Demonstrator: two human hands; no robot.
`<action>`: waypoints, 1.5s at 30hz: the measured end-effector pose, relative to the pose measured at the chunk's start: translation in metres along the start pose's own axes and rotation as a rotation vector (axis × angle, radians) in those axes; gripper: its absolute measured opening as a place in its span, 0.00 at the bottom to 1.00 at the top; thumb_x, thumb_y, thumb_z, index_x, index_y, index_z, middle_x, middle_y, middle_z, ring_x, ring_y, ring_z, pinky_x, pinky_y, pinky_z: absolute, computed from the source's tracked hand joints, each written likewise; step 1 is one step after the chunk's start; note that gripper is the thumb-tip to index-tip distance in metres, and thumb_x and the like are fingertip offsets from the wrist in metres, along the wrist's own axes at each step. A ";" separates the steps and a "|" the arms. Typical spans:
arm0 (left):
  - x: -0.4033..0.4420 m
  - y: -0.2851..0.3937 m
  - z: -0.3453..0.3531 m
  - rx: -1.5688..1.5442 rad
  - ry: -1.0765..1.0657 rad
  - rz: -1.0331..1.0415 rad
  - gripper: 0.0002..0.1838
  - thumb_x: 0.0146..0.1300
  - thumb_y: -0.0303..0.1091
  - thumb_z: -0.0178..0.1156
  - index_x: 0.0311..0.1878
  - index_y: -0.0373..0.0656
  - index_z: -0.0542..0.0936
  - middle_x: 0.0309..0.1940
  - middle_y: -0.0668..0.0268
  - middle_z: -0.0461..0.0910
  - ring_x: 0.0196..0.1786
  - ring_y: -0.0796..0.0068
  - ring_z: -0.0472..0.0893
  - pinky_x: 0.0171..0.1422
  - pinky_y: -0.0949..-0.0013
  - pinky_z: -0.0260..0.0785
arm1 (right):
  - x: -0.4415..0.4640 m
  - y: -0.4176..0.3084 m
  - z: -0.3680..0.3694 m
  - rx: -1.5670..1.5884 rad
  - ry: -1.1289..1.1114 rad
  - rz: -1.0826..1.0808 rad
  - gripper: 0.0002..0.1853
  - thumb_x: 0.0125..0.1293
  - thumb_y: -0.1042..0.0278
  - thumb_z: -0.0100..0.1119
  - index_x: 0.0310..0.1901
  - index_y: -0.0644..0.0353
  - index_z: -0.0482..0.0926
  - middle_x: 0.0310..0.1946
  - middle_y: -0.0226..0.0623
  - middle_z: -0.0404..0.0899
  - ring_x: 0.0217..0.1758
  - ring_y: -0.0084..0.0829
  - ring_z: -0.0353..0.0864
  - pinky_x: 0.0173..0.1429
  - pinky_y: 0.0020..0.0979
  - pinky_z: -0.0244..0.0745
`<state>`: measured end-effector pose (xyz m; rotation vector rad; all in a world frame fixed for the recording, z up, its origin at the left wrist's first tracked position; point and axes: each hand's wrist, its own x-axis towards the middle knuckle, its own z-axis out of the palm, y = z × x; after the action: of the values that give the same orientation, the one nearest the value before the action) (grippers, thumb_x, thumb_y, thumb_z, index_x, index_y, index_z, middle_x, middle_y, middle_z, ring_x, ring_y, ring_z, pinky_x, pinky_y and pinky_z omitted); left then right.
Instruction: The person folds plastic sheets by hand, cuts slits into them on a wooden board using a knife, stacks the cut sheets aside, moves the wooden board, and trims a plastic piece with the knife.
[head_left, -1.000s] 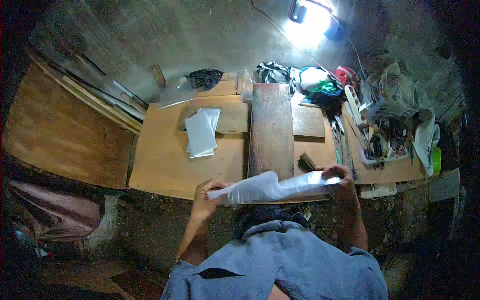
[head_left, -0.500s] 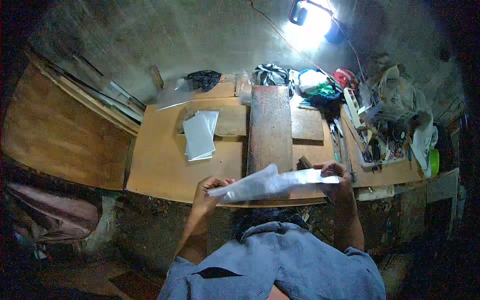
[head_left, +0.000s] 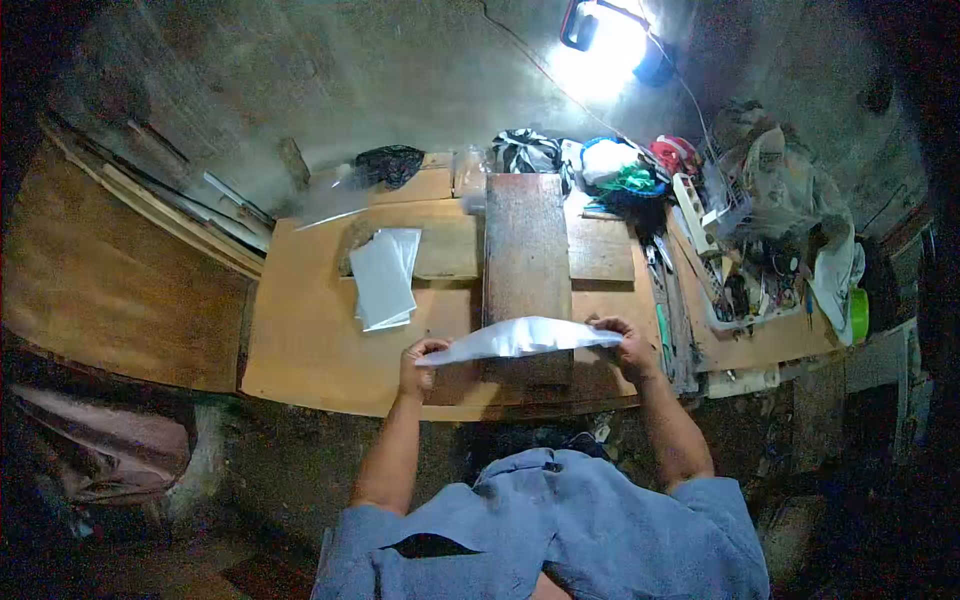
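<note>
A clear plastic sheet, perhaps a flat bag, stretches between my two hands above the front of the wooden table. My left hand pinches its left end. At the other end my right hand has its fingers closed on the edge. The sheet bows upward in the middle and shines under the lamp. Beneath it runs a dark wooden board, laid front to back on the table. A small stack of whitish plastic sheets lies to the left, its pieces slightly fanned.
A bright lamp hangs on the wall. Along the back sit a black plastic bag and bundled bags. To the right, a tray of tools stands beside a power strip. The table ends just before my body.
Both hands have moved forward over the table and a little closer together. The plastic sheet, twisted and uneven before, is now drawn into one smooth arch.
</note>
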<state>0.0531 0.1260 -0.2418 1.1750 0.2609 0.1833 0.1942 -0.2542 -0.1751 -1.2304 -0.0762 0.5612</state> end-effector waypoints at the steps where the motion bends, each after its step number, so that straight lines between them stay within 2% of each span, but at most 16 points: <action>1: -0.003 0.005 0.006 0.017 0.006 0.029 0.05 0.57 0.29 0.60 0.35 0.38 0.80 0.38 0.58 0.82 0.41 0.70 0.81 0.49 0.65 0.75 | 0.002 0.007 -0.004 -0.023 -0.031 -0.030 0.06 0.59 0.80 0.55 0.38 0.64 0.77 0.43 0.41 0.80 0.44 0.33 0.81 0.49 0.35 0.80; 5: -0.016 0.069 0.046 0.184 0.161 -0.083 0.06 0.53 0.26 0.62 0.35 0.38 0.81 0.36 0.62 0.82 0.39 0.73 0.80 0.46 0.69 0.74 | -0.010 -0.016 0.010 0.023 0.123 0.047 0.12 0.59 0.80 0.54 0.46 0.63 0.75 0.43 0.42 0.80 0.42 0.33 0.81 0.47 0.35 0.81; 7: -0.013 0.089 0.052 0.516 0.092 -0.038 0.07 0.53 0.24 0.61 0.36 0.38 0.82 0.35 0.67 0.82 0.36 0.77 0.79 0.42 0.72 0.72 | 0.029 0.034 -0.061 -0.205 -0.029 -0.131 0.17 0.57 0.77 0.59 0.50 0.63 0.73 0.45 0.42 0.79 0.44 0.35 0.80 0.51 0.34 0.78; 9: -0.011 0.121 0.075 0.594 0.015 0.057 0.09 0.54 0.24 0.58 0.38 0.40 0.82 0.30 0.67 0.82 0.33 0.79 0.79 0.40 0.75 0.71 | 0.005 -0.019 -0.012 -0.956 0.208 -0.453 0.27 0.53 0.72 0.65 0.55 0.62 0.70 0.50 0.46 0.75 0.53 0.40 0.76 0.62 0.36 0.70; 14: -0.007 0.181 0.142 1.139 -0.142 0.091 0.10 0.51 0.26 0.59 0.38 0.46 0.82 0.29 0.61 0.82 0.33 0.68 0.82 0.40 0.69 0.72 | -0.026 -0.064 0.101 -1.082 -0.038 -0.638 0.46 0.39 0.63 0.77 0.63 0.57 0.63 0.63 0.50 0.61 0.66 0.48 0.61 0.68 0.43 0.59; 17: -0.006 0.197 0.160 1.173 -0.313 0.087 0.10 0.50 0.27 0.60 0.37 0.46 0.83 0.32 0.61 0.83 0.35 0.63 0.82 0.41 0.66 0.72 | -0.026 -0.070 0.129 -1.080 -0.102 -0.636 0.32 0.49 0.67 0.71 0.57 0.57 0.69 0.54 0.51 0.72 0.57 0.41 0.73 0.58 0.36 0.69; 20: -0.001 0.209 0.164 1.067 -0.338 0.121 0.10 0.50 0.27 0.61 0.38 0.45 0.83 0.32 0.61 0.83 0.33 0.70 0.82 0.40 0.69 0.72 | -0.017 -0.068 0.124 -0.896 -0.230 -0.332 0.14 0.59 0.70 0.61 0.47 0.59 0.75 0.44 0.46 0.79 0.47 0.44 0.79 0.49 0.34 0.72; 23: 0.005 0.203 0.154 0.813 -0.296 0.176 0.10 0.55 0.28 0.62 0.42 0.40 0.81 0.32 0.65 0.83 0.34 0.77 0.80 0.39 0.72 0.71 | -0.025 -0.082 0.128 -0.785 -0.177 -0.363 0.05 0.61 0.72 0.58 0.38 0.61 0.76 0.33 0.39 0.80 0.38 0.35 0.80 0.43 0.30 0.72; 26: 0.002 0.185 0.150 0.134 -0.192 0.140 0.16 0.59 0.32 0.64 0.50 0.39 0.77 0.38 0.66 0.82 0.38 0.78 0.80 0.44 0.74 0.72 | -0.024 -0.089 0.130 -0.418 -0.188 -0.313 0.03 0.63 0.74 0.56 0.37 0.62 0.75 0.30 0.32 0.77 0.35 0.25 0.76 0.41 0.27 0.70; 29: -0.020 0.178 0.181 -0.006 -0.164 -0.051 0.16 0.59 0.33 0.63 0.50 0.39 0.78 0.40 0.66 0.82 0.41 0.78 0.79 0.47 0.72 0.71 | -0.034 -0.111 0.146 -0.249 -0.130 -0.237 0.02 0.65 0.76 0.52 0.36 0.63 0.73 0.29 0.28 0.74 0.34 0.19 0.70 0.40 0.24 0.68; 33: -0.029 0.156 0.198 -0.175 -0.184 -0.135 0.16 0.60 0.40 0.61 0.47 0.41 0.78 0.37 0.66 0.81 0.38 0.76 0.78 0.46 0.73 0.71 | -0.023 -0.078 0.149 -0.197 -0.054 -0.293 0.04 0.66 0.78 0.48 0.40 0.61 0.72 0.31 0.29 0.74 0.35 0.20 0.70 0.41 0.23 0.68; 35: -0.027 0.156 0.196 0.322 -0.228 0.011 0.21 0.61 0.45 0.60 0.50 0.40 0.77 0.40 0.63 0.81 0.42 0.74 0.78 0.50 0.69 0.71 | -0.016 -0.052 0.146 -0.044 -0.097 -0.405 0.09 0.65 0.77 0.46 0.46 0.60 0.70 0.34 0.30 0.74 0.36 0.20 0.70 0.41 0.22 0.67; 36: -0.027 0.153 0.195 0.322 -0.228 0.011 0.21 0.61 0.45 0.60 0.50 0.40 0.77 0.40 0.63 0.81 0.42 0.74 0.78 0.50 0.69 0.71 | -0.021 -0.061 0.145 -0.279 -0.041 -0.315 0.08 0.69 0.74 0.46 0.49 0.61 0.68 0.39 0.30 0.72 0.43 0.21 0.70 0.52 0.25 0.65; 40: -0.036 0.152 0.195 0.158 -0.150 -0.120 0.21 0.61 0.44 0.59 0.50 0.39 0.77 0.45 0.63 0.79 0.46 0.75 0.77 0.51 0.66 0.70 | -0.035 -0.060 0.161 -0.185 -0.067 -0.369 0.10 0.69 0.75 0.47 0.50 0.61 0.66 0.38 0.31 0.73 0.44 0.21 0.70 0.53 0.26 0.66; 43: -0.044 0.165 0.200 0.172 -0.143 -0.098 0.20 0.63 0.43 0.58 0.51 0.39 0.76 0.46 0.64 0.78 0.48 0.74 0.76 0.54 0.67 0.68 | -0.027 -0.046 0.153 -0.402 -0.006 -0.539 0.24 0.63 0.64 0.60 0.56 0.64 0.63 0.36 0.39 0.77 0.39 0.27 0.75 0.45 0.31 0.71; 45: -0.046 0.161 0.196 0.114 -0.140 -0.161 0.19 0.63 0.41 0.58 0.53 0.39 0.76 0.46 0.65 0.78 0.49 0.73 0.75 0.56 0.67 0.66 | -0.043 -0.070 0.155 -0.591 -0.084 -0.345 0.25 0.60 0.61 0.63 0.54 0.63 0.65 0.34 0.41 0.79 0.37 0.31 0.78 0.44 0.33 0.73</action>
<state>0.0662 0.0010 -0.0172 1.2675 0.2439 -0.0551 0.1282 -0.1541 -0.0472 -1.7188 -0.5469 0.2903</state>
